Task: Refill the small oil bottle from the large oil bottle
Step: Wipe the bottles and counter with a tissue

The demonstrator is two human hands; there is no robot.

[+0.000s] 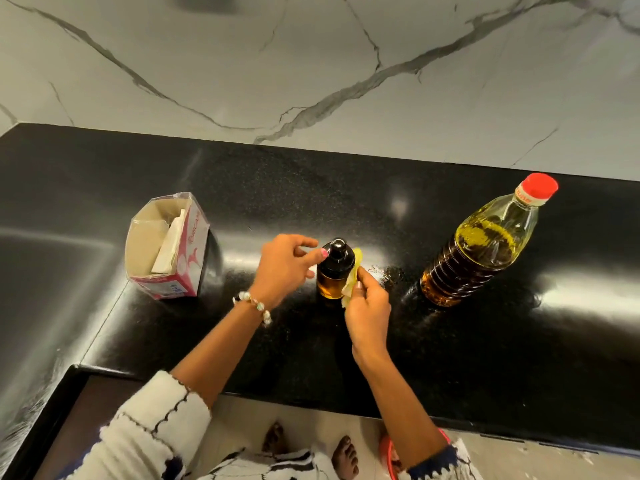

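Black speckled stone makes up the countertop (pixel 346 209) we are working at, with a pale marble-veined wall (pixel 311 64) rising behind it. Our small oil bottle (pixel 334 270) stands upright near the middle of the counter, its glass body showing amber oil and its black cap on top. Our left hand (pixel 285 268) sits just beside the bottle on its left; the thumb tip, with a pink nail, touches the black cap, and the other fingers are loosely curled, though we cannot tell how firmly they hold the bottle. A beaded bracelet (pixel 254 304) circles that wrist. Our right hand (pixel 367 310) pinches a yellowish tissue (pixel 350 280) between thumb and fingers and presses it against the right side of the small bottle. Well to the right stands the large oil bottle (pixel 481 247), upright, clear plastic with ribbed sides, its red cap (pixel 536 188) on, golden oil visible through the upper part and darker toward the base. To the left of our hands, apart from both bottles, sits an opened pink and white tissue box (pixel 166 247) with a few white sheets inside. Our white sleeves (pixel 152 431) with dark stitching show at the bottom, along with bare feet (pixel 311 452) on a light floor.
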